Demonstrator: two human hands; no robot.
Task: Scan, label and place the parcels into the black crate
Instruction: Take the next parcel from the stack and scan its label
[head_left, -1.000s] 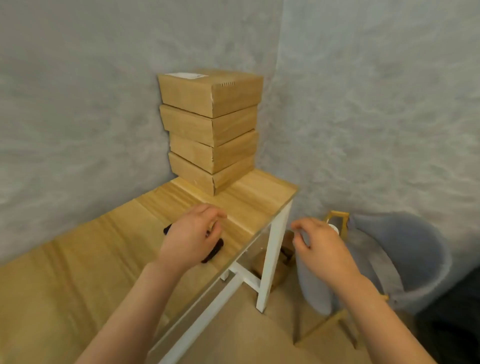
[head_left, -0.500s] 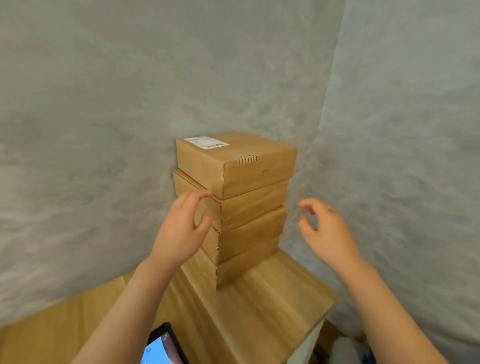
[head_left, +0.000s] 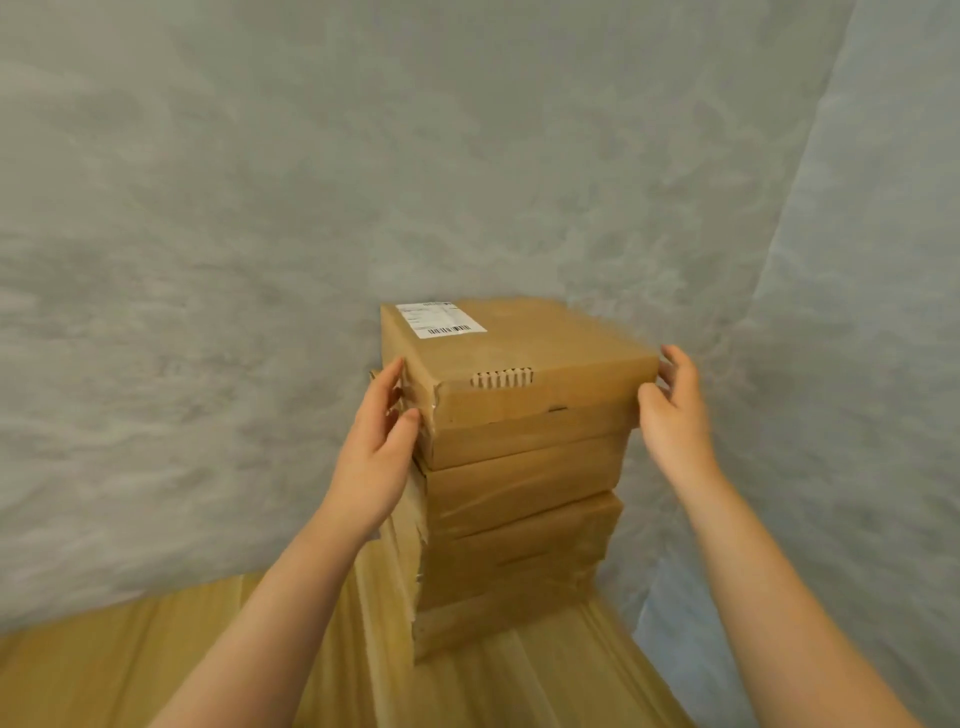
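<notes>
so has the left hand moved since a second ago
Yes. The left hand was low over the table, on a black device; now it's up at the left side of the top parcel on the stack.

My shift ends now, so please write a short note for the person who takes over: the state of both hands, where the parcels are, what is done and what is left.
Left hand: fingers straight against the left side of the top parcel, thumb on its front corner.
Right hand: fingers loosely around its right end; firm contact unclear.
Parcels: a stack of at least four on the wooden table, in the corner. The top one bears a barcode label.
Done: nothing visibly finished.
Left: lift the top parcel, scan, label, place in the crate, which is out of view; then the rest.
</notes>
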